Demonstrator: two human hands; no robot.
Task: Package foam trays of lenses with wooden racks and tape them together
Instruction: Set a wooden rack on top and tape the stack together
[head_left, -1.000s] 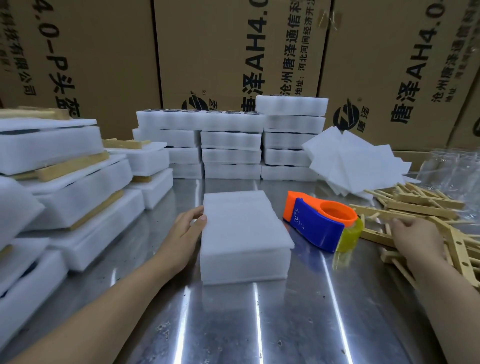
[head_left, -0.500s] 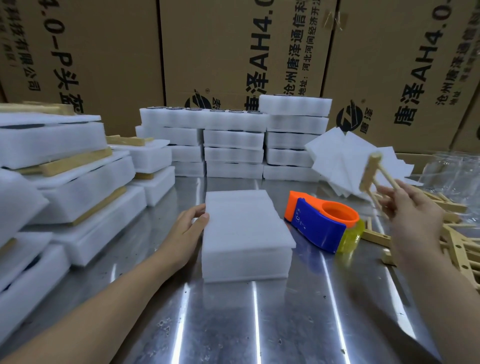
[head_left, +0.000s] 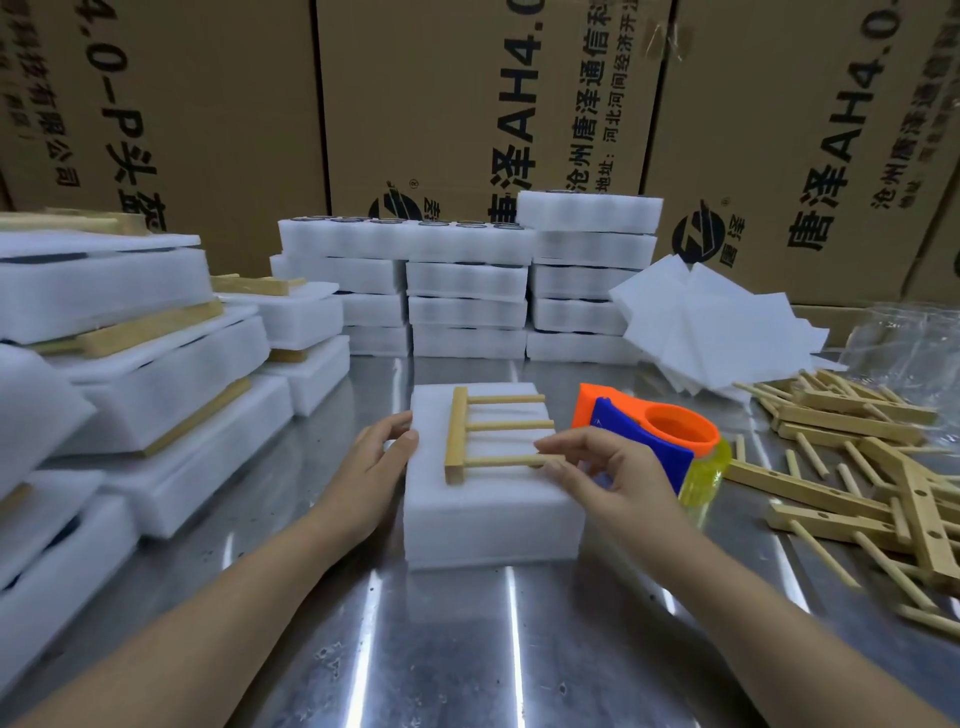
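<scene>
Rack-placing step: wooden rack (head_left: 488, 434) on foam tray (head_left: 493, 509), my right hand (head_left: 618, 478) pinching one peg, left hand (head_left: 374, 467) flat against tray; taping likely next, requiring tape dispenser (head_left: 649, 441).

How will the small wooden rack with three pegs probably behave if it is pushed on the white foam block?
The small wooden rack looks stiff and probably light: the right hand pinches just one thin peg. Lying flat on its bar and pegs, it should slide, not roll. The white foam block looks soft, so the rack may drag slightly.
</scene>
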